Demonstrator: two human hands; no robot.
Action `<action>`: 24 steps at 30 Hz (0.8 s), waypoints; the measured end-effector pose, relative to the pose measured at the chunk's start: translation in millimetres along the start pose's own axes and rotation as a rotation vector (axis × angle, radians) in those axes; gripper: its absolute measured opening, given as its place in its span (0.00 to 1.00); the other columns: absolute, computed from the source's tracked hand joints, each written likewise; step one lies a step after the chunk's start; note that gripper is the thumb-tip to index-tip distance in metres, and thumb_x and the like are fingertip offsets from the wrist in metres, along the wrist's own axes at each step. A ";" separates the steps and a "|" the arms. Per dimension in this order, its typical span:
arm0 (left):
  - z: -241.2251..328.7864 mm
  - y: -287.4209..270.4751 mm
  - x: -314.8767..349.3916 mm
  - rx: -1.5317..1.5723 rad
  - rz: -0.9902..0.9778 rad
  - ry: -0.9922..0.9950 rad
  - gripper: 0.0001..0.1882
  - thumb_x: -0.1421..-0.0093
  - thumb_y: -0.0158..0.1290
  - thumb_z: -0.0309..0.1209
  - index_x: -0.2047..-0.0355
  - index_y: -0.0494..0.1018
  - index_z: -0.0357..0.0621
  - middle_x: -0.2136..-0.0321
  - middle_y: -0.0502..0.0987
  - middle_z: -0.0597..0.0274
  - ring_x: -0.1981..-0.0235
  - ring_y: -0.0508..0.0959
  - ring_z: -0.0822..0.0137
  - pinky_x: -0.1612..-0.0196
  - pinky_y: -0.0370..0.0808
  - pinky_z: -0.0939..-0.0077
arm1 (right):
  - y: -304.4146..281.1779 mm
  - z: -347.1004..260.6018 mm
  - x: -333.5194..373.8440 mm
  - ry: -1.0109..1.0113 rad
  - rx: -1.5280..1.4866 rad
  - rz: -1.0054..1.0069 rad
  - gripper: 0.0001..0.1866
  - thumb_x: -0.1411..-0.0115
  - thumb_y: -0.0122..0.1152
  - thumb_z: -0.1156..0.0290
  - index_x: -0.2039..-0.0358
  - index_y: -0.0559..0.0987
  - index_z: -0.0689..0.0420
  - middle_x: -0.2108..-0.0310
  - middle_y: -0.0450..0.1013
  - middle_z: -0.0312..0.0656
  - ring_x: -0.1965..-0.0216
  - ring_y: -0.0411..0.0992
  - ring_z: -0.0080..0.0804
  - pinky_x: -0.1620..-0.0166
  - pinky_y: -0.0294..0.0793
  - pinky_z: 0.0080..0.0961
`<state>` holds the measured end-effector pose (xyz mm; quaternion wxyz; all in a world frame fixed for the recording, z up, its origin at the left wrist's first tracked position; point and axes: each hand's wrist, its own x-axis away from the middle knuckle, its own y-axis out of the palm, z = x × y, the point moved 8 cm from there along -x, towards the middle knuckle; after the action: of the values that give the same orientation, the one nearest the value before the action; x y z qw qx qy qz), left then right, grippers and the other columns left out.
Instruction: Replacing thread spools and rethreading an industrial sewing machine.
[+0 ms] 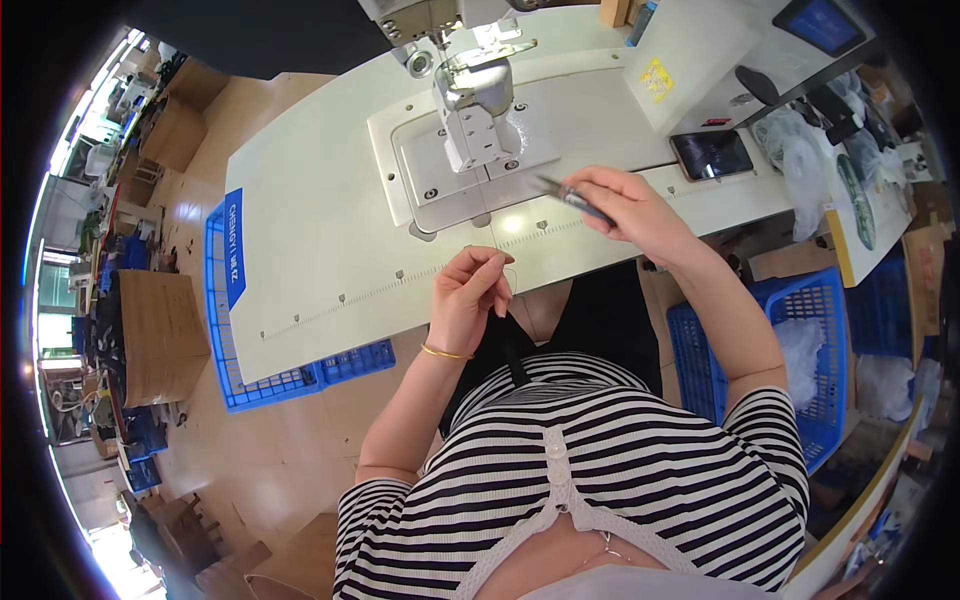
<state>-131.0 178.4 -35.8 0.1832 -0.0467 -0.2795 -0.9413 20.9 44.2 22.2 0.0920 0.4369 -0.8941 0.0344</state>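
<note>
My right hand (625, 210) is closed around a pair of dark thread snips (575, 198), held above the machine table with the pointed tips toward the left. At the table's front edge my left hand (470, 285) is pinched, thumb against fingers. A thin thread (513, 278) hangs in a loop beside those fingertips; its far end is too fine to follow. Beyond both hands stands the sewing machine's metal head (475, 95), over a pale base plate (420, 205) with screws. No fabric shows under it.
The white table (320, 220) carries a printed ruler scale along its front. A phone (712, 154) lies at the right, near the machine's arm (700, 60) and clear plastic bags (795, 160). Blue baskets stand low at left (225, 340) and right (815, 370). A cardboard box (160, 335) is farther left.
</note>
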 end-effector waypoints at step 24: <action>105.3 41.7 41.5 -0.448 0.070 0.458 0.04 0.39 0.51 0.20 0.66 0.75 0.32 0.80 0.74 0.64 0.81 0.70 0.78 0.76 0.68 0.84 | 124.6 15.6 39.4 0.291 -0.762 -0.585 0.12 0.35 0.54 0.65 0.56 0.77 0.58 0.67 0.76 0.45 0.79 0.71 0.23 0.74 0.70 0.17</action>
<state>-155.6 190.0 81.8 0.2590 0.1178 -0.0151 -0.9586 -103.0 88.2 16.9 0.3746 0.5952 -0.6612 -0.2612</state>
